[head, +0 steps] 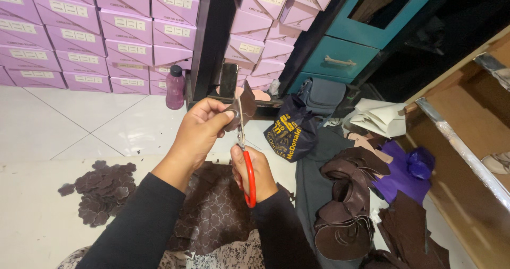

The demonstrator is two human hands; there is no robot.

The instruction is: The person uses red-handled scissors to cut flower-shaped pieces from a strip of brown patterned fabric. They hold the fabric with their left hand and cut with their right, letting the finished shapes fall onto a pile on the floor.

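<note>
The red-handled scissors stood nearly upright in front of the person, long axis running from the handles low near the wrist up to the blades, tips pointing away and slightly left. The blades met the lower edge of a small dark brown leather piece, held above them at about the height of the shelf edge behind.

Containers: a dark plastic bag with yellow print sat on the floor right of the hands, mouth crumpled; contents not visible. A pink bottle stood upright by the stacked lilac boxes. A purple bag lay further right among brown offcuts.

Left hand: fingers curled, thumb and fingertips pinching the leather piece at its left edge. Right hand: closed around the scissor handles, fingers through the loops; how far the blades were parted could not be made out.

Below the hands lay a brown sheet with cut-out outlines. A heap of small brown cut shapes lay on the floor to the left, curved brown leather pieces stacked to the right.
</note>
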